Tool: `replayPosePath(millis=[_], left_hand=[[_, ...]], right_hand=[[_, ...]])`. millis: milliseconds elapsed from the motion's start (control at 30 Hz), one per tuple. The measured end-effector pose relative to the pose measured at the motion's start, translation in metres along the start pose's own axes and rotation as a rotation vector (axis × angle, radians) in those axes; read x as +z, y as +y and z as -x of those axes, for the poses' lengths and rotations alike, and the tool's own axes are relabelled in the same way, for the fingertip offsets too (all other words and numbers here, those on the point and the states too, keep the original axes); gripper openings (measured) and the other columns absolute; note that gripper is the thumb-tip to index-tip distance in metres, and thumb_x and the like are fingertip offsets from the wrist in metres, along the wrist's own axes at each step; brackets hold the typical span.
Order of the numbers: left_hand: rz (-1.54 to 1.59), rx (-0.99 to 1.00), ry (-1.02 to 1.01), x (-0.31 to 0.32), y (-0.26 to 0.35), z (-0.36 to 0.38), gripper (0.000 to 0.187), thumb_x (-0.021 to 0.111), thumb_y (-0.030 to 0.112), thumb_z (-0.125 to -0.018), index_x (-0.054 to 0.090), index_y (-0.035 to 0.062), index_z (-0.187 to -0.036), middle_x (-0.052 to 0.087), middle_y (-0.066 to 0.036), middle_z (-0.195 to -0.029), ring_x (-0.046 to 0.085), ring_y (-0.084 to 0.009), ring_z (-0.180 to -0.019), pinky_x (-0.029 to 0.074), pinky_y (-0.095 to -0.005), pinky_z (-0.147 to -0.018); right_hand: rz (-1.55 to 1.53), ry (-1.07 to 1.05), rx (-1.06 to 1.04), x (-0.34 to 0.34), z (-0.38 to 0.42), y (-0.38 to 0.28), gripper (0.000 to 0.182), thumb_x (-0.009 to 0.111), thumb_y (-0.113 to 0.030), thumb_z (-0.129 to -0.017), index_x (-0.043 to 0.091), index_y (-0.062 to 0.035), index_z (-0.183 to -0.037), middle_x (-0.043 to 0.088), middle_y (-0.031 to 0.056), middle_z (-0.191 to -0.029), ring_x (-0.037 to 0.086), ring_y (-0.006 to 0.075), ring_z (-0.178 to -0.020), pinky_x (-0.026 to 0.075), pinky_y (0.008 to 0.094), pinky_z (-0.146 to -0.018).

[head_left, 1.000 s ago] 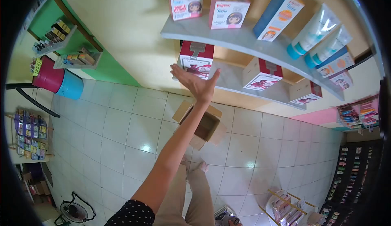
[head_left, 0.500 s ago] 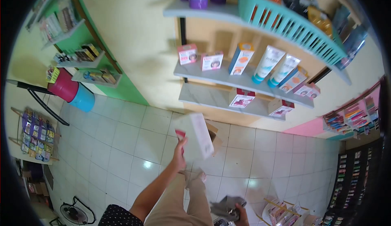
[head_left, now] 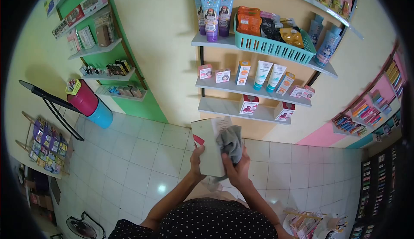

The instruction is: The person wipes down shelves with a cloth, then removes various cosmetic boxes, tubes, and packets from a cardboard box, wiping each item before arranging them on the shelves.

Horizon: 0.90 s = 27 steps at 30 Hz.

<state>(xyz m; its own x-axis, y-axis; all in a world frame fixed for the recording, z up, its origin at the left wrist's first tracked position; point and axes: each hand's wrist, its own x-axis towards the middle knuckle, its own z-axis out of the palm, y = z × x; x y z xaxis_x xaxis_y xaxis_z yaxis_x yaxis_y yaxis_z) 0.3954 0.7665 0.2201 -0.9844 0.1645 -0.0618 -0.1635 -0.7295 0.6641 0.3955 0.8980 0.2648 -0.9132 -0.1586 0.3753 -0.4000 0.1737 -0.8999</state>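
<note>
My left hand grips a white box by its left side, in front of my body. A red patch shows on the box beside my fingers. In my right hand is a grey cloth, bunched up and pressed against the right side of the box. Part of the cloth hangs down below the box's lower edge. The cloth and fingers hide some of the printed side.
Ahead, wall shelves hold small boxes and tubes, with a turquoise basket of packets above. Left stand a blue bin, a card rack and a fan. A black display is at the right.
My right hand has come up from low on the right and brought the grey cloth onto the box. The box is now held steadier and more upright; my view has tilted up toward the shelves.
</note>
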Motion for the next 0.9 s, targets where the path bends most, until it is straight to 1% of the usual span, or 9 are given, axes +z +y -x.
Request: replayPosePath(millis=[133,300,433,500,567,633,667,800,900], left_hand=[[0.053,0.015,-0.04,0.01,0.009,0.0,0.062,0.038,0.045,-0.079,0.036,-0.0002,-0.122,0.048,-0.016,-0.114,0.051,-0.0244,-0.101,0.039,-0.0365,-0.089],[-0.038,-0.032,-0.02,0.012,-0.027,0.005,0.058,0.038,0.044,-0.079,0.04,0.0011,-0.118,0.053,-0.013,-0.107,0.054,-0.0212,-0.094,0.042,-0.0332,-0.084],[-0.102,-0.119,-0.121,0.024,-0.025,0.009,0.059,0.037,0.045,-0.079,0.041,0.0013,-0.118,0.053,-0.013,-0.106,0.054,-0.0214,-0.093,0.043,-0.0327,-0.082],[0.087,-0.148,-0.058,0.033,-0.021,0.008,0.058,0.036,0.045,-0.08,0.042,0.0016,-0.117,0.053,-0.014,-0.107,0.054,-0.0221,-0.094,0.044,-0.0334,-0.082],[0.039,-0.137,-0.086,0.016,-0.031,0.004,0.058,0.034,0.046,-0.08,0.042,0.0003,-0.116,0.052,-0.014,-0.109,0.053,-0.0226,-0.096,0.043,-0.0343,-0.083],[-0.289,-0.128,-0.022,0.015,-0.037,0.007,0.058,0.035,0.045,-0.081,0.041,-0.0016,-0.115,0.052,-0.013,-0.11,0.053,-0.023,-0.097,0.043,-0.0345,-0.083],[-0.354,-0.219,0.137,0.02,-0.044,0.011,0.056,0.038,0.041,-0.081,0.04,-0.0032,-0.115,0.052,-0.012,-0.11,0.053,-0.022,-0.098,0.041,-0.0342,-0.085],[-0.291,-0.24,0.046,0.024,-0.049,0.016,0.069,0.048,0.037,-0.076,0.017,0.0068,-0.13,0.04,-0.007,-0.114,0.044,-0.0152,-0.099,0.04,-0.0266,-0.075],[-0.493,-0.233,-0.104,0.04,-0.035,0.015,0.083,0.057,0.021,-0.072,0.003,0.0083,-0.134,0.028,-0.01,-0.125,0.033,-0.0193,-0.115,0.031,-0.0318,-0.092]], right_hand=[[0.205,-0.241,-0.31,-0.011,0.02,0.0,0.037,0.052,-0.015,-0.076,0.047,0.0028,-0.108,0.047,0.0238,-0.11,0.034,0.0329,-0.118,0.006,0.0447,-0.103],[-0.041,-0.074,0.089,-0.034,0.014,0.011,0.024,0.051,-0.017,-0.08,0.054,0.0019,-0.095,0.052,0.0207,-0.102,0.044,0.0373,-0.106,0.011,0.0495,-0.102],[0.075,-0.061,0.043,-0.036,0.025,-0.003,0.021,0.05,-0.013,-0.08,0.053,0.0037,-0.093,0.052,0.0214,-0.097,0.049,0.0388,-0.094,0.016,0.0493,-0.101],[0.204,-0.079,-0.243,-0.031,0.043,-0.006,0.022,0.051,-0.012,-0.079,0.052,0.0049,-0.094,0.052,0.0224,-0.097,0.048,0.0397,-0.095,0.019,0.0509,-0.1],[0.264,-0.079,-0.307,-0.031,0.052,0.003,0.025,0.052,-0.015,-0.08,0.052,0.0056,-0.094,0.051,0.0228,-0.099,0.049,0.0369,-0.097,0.023,0.0453,-0.1],[0.003,0.014,0.101,-0.036,0.057,0.006,0.025,0.052,-0.016,-0.081,0.052,0.0048,-0.095,0.054,0.0202,-0.094,0.052,0.0281,-0.091,0.033,0.0365,-0.092],[-0.131,0.04,0.253,-0.042,0.054,0.006,0.023,0.049,-0.018,-0.084,0.053,0.0028,-0.094,0.056,0.0113,-0.084,0.051,0.0154,-0.079,0.04,0.0279,-0.075],[-0.444,0.273,0.407,-0.052,0.05,0.014,0.023,0.046,-0.022,-0.088,0.054,-0.0008,-0.087,0.052,-0.0023,-0.074,0.043,0.0046,-0.067,0.037,0.0223,-0.059],[-0.41,0.324,0.391,-0.052,0.054,0.013,0.021,0.045,-0.02,-0.087,0.054,-0.0003,-0.087,0.051,-0.0018,-0.07,0.041,0.0051,-0.065,0.036,0.022,-0.057]])
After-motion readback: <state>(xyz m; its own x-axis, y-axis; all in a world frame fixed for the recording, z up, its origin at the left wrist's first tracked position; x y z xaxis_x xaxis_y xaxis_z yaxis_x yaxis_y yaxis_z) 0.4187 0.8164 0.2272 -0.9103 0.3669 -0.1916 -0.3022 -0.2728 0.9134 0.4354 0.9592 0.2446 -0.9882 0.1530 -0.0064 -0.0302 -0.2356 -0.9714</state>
